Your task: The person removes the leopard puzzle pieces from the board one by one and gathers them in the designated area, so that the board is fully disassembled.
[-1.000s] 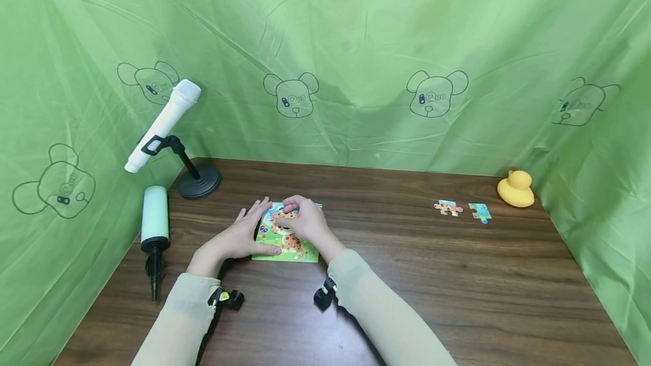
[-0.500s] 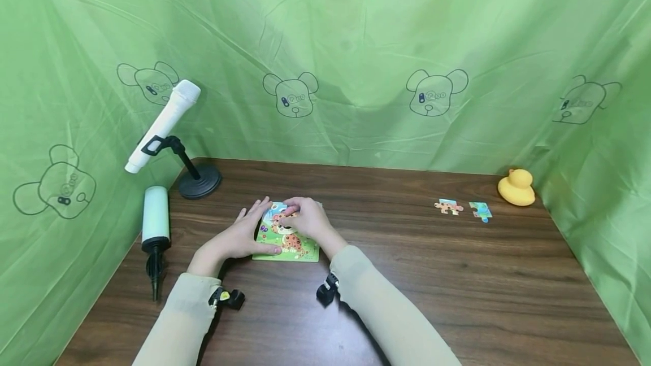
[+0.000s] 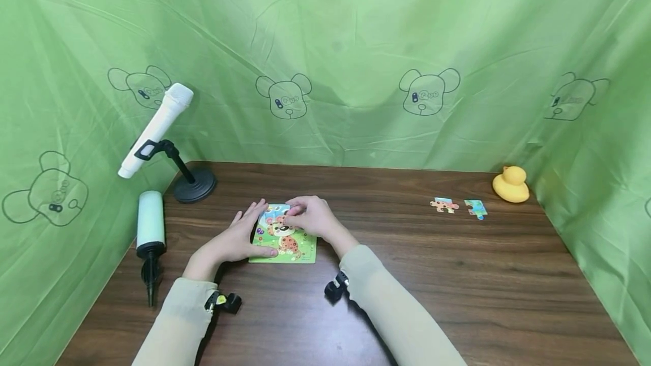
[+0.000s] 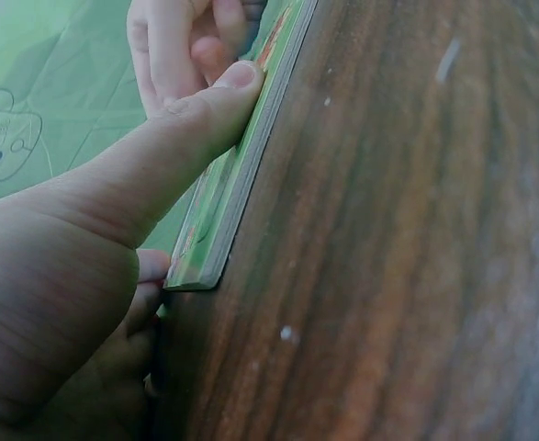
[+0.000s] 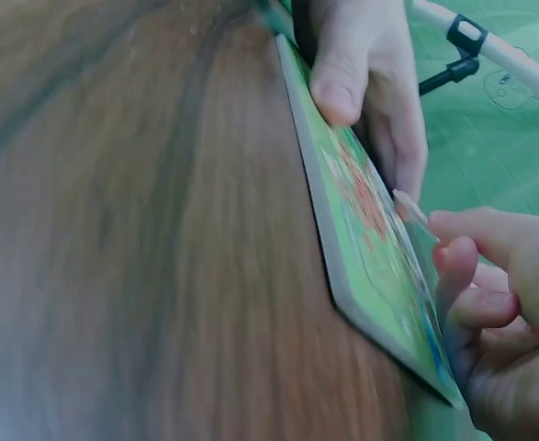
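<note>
I see left hand (image 3: 236,236) spread, fingers fairly straight along left side of puzzle board (image 3: 306,254), thumb resting on its face near bottom edge; nothing clasped. Board lies flat on table (image 3: 407,281), between hands. I see right hand (image 3: 316,220) pinching small puzzle piece (image 5: 414,211), tilted, at board's upper part. Farther right: spotted piece (image 3: 444,205), blue piece (image 3: 476,208), yellow duck (image 3: 511,185).

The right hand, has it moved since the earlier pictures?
Yes: in the head view, the right hand shifted slightly rightward, closer to the unmoved yellow duck.
</note>
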The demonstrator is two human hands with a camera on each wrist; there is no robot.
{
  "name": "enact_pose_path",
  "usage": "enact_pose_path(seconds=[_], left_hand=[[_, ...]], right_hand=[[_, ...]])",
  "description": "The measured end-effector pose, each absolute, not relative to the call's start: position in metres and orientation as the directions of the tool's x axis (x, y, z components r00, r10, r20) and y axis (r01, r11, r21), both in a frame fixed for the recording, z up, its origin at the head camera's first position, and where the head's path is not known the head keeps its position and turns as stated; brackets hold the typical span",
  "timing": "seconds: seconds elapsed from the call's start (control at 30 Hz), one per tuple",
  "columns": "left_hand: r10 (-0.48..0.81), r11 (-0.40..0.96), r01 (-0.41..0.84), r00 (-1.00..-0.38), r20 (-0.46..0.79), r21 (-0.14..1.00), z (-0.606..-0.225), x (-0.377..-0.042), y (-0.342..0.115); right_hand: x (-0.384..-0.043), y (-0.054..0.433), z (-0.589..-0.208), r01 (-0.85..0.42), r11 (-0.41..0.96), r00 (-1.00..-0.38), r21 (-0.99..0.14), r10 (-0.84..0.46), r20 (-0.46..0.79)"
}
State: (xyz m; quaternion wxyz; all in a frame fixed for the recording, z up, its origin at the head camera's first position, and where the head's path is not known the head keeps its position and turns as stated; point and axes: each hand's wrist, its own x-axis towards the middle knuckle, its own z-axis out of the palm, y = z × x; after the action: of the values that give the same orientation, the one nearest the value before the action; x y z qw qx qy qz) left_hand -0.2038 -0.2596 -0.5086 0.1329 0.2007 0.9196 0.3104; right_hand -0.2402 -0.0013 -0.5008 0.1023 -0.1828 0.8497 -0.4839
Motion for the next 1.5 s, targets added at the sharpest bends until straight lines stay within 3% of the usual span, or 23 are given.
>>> enact_pose_path(seconds=[0.2, 1.03, 1.5], left_hand=[[0.447, 0.729, 0.283, -0.886, -0.121, 0.623, -0.509, -0.203, -0.259], [0.448, 0.737, 0.293, -0.886, -0.116, 0.609, -0.512, -0.203, -0.261], [0.447, 0.732, 0.288, -0.887, -0.116, 0.618, -0.513, -0.204, -0.260]], right_hand=[[-0.245, 0.032, -0.499, -0.314, 0.519, -0.869, -0.795, -0.494, 0.021], [-0.245, 0.107, -0.499, -0.228, 0.391, -0.896, -0.892, -0.443, 0.034], [-0.247, 0.227, -0.473, -0.155, 0.411, -0.951, -0.898, -0.310, 0.022]])
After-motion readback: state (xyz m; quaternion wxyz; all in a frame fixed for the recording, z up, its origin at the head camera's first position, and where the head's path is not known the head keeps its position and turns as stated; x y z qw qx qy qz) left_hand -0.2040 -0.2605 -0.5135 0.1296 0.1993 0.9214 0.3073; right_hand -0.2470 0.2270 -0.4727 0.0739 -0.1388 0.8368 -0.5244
